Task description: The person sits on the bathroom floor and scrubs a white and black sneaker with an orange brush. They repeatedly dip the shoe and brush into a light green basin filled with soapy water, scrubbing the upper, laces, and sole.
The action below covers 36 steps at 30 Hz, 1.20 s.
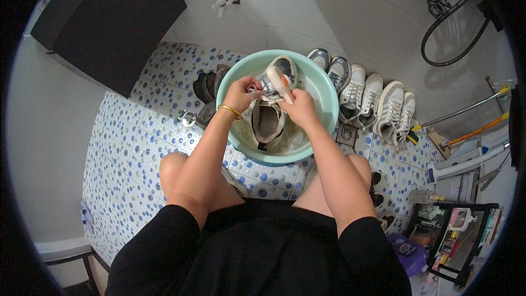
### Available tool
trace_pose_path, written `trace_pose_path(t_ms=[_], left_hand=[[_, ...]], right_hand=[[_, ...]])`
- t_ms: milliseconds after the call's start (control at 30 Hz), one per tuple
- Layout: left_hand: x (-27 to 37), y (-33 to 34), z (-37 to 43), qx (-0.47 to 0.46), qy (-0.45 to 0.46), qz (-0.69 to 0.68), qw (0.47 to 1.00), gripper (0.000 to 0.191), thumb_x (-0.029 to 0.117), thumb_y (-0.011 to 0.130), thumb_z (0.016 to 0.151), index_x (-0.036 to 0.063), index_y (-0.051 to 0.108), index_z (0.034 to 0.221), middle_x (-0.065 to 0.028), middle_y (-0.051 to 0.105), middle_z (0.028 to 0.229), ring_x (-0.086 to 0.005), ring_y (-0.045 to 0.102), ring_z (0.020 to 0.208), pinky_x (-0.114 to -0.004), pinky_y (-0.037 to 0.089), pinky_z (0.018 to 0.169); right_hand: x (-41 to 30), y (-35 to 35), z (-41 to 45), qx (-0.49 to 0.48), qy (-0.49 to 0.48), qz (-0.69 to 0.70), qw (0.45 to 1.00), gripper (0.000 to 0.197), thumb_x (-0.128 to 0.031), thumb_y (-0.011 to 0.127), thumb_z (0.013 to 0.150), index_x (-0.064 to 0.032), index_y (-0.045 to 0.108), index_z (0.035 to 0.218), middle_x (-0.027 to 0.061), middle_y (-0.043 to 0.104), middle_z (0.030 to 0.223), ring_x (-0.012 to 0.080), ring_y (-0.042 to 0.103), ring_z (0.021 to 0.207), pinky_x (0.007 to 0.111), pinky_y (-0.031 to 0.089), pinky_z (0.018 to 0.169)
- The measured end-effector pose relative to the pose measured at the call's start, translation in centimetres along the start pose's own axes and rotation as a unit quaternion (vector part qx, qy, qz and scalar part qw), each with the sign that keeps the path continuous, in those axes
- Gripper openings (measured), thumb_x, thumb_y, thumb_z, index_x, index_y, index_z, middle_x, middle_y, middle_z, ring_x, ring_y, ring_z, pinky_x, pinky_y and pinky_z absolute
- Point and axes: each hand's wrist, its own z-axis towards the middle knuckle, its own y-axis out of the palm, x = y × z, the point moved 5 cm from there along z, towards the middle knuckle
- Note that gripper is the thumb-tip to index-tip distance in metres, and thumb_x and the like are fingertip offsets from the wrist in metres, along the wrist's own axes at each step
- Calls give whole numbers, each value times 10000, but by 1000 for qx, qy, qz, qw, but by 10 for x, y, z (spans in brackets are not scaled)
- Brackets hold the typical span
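Observation:
A grey-and-white sneaker (268, 123) sits in a mint-green plastic basin (331, 100) of cloudy, foamy water, its toe away from me. My left hand (241, 93), with a gold bangle on the wrist, pinches a white shoelace (265, 95) at the shoe's left side. In my right hand (301, 107) is the handle of a cream-coloured brush (277, 81) with an orange spot, lying over the shoe's front. The right fingertips are also close to the laces; whether they grip one is unclear. The brush's bristles are hidden.
Several sneakers (365, 100) line the wall to the right, beside a floor drain (346, 135). Dark slippers (205, 86) stand left of the basin. Long-handled cleaning tools (460, 111), a black storage rack (464, 246) and a purple bottle (407, 255) are at the right.

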Motion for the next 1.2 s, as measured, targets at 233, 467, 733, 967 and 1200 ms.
trace_pose_path(t_ms=[233,467,733,967,1200], left_hand=[[26,15,-7,-114,136,135,975,171,57,731,642,76,659,796,-67,601,778,-205,558,717,-310,453,665],[32,14,-10,-47,136,199,969,208,73,729,657,102,662,851,-118,538,969,-275,544,894,-346,453,768],[29,15,-11,-61,158,267,949,223,59,700,689,77,629,900,-129,525,962,-307,535,905,-363,447,765],[32,20,-11,-74,82,218,970,105,111,608,805,26,583,862,-134,607,856,-278,578,785,-344,453,705],[25,11,-10,-77,-172,182,965,135,132,651,771,33,600,848,-128,603,764,-203,582,710,-331,449,646]], right_hand=[[9,4,3,8,22,84,996,289,-217,669,688,36,632,822,205,634,757,314,632,724,374,473,664],[23,7,6,-11,112,125,986,300,-229,663,713,43,636,838,178,638,737,262,632,698,356,471,660],[33,10,8,-4,136,148,979,304,-211,661,738,57,631,876,169,647,773,252,630,707,350,471,669],[23,5,3,-9,146,161,976,217,-155,653,747,46,629,824,117,622,666,182,595,578,313,456,555],[28,6,4,-1,139,146,979,196,-143,655,747,42,627,806,106,615,627,176,587,541,315,451,534]])
